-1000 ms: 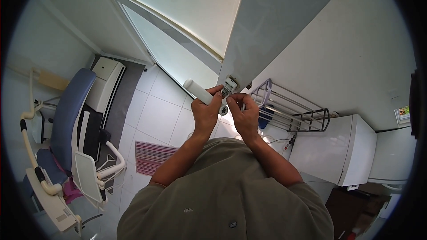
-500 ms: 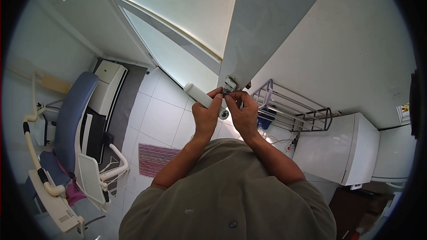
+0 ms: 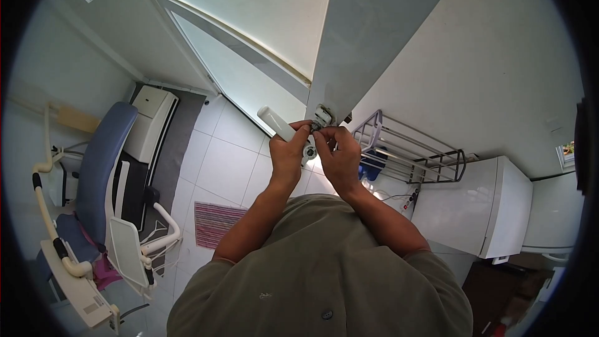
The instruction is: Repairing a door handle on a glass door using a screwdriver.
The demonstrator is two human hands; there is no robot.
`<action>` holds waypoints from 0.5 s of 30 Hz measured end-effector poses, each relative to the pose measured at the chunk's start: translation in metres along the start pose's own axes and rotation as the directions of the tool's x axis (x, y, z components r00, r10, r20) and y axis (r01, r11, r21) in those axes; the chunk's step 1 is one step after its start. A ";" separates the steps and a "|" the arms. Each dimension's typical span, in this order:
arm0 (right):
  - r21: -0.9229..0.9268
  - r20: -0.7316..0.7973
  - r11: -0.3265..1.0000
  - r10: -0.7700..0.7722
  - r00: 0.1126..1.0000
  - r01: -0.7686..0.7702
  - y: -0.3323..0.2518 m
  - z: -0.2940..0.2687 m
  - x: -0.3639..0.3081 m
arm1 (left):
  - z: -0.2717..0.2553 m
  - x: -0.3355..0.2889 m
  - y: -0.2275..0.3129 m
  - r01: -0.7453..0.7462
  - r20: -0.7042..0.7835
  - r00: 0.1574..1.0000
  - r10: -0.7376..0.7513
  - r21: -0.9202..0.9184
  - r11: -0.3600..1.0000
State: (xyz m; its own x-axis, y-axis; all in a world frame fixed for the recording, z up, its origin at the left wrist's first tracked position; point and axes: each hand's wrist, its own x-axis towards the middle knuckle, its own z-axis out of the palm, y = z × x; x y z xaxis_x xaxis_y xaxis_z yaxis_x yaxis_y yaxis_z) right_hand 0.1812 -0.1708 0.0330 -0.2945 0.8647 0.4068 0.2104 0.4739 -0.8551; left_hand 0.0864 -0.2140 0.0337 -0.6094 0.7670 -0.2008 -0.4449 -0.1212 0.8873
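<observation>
My left hand (image 3: 287, 161) is wrapped round a white door handle (image 3: 273, 121), a smooth bar with a round socket at its lower end. The handle lies slantwise through the hand, its far end sticking out to the upper left. Close beside it, my right hand (image 3: 339, 161) is closed in a pinch, with its fingertips meeting the left ones at a small dark metal part (image 3: 316, 126). What exactly the right fingers grip is too small to make out. Just above the fingertips, a pale metal lock fitting (image 3: 323, 114) sits on the lower part of the grey door (image 3: 362, 31).
A metal rack (image 3: 412, 150) is fixed on the right wall, above a blue object (image 3: 372, 165). A white cabinet (image 3: 458, 206) stands beyond it. To the left are a blue dental chair (image 3: 109, 162) and a striped mat (image 3: 217, 223) on the tiled floor.
The white handle has shifted slightly up and left, its socket end now closer to the left fingers. Both hands stay at the lock fitting, with small finger movements.
</observation>
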 end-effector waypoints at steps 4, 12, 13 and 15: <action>-0.021 -0.010 0.999 -0.041 0.999 0.041 0.002 0.000 0.001 | 0.000 0.002 0.002 0.029 0.031 0.999 -0.029 -0.024 0.999; 0.009 0.003 0.997 0.078 0.997 -0.078 -0.002 -0.002 0.001 | -0.001 0.001 0.003 0.090 0.101 0.992 -0.082 -0.073 0.993; 0.016 0.014 0.994 0.109 0.994 -0.109 -0.003 -0.003 0.001 | 0.000 0.000 0.003 0.094 0.105 0.991 -0.085 -0.078 0.993; 0.087 0.050 0.981 0.167 0.985 -0.171 -0.005 -0.006 0.001 | 0.001 0.000 0.004 0.105 0.113 0.989 -0.095 -0.089 0.990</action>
State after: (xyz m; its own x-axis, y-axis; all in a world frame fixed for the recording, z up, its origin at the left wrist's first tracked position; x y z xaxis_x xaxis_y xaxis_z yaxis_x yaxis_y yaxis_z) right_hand 0.1852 -0.1715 0.0395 -0.3011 0.9224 0.2421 0.1755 0.3031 -0.9367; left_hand 0.0855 -0.2142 0.0376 -0.4865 0.8412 -0.2359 -0.5630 -0.0954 0.8210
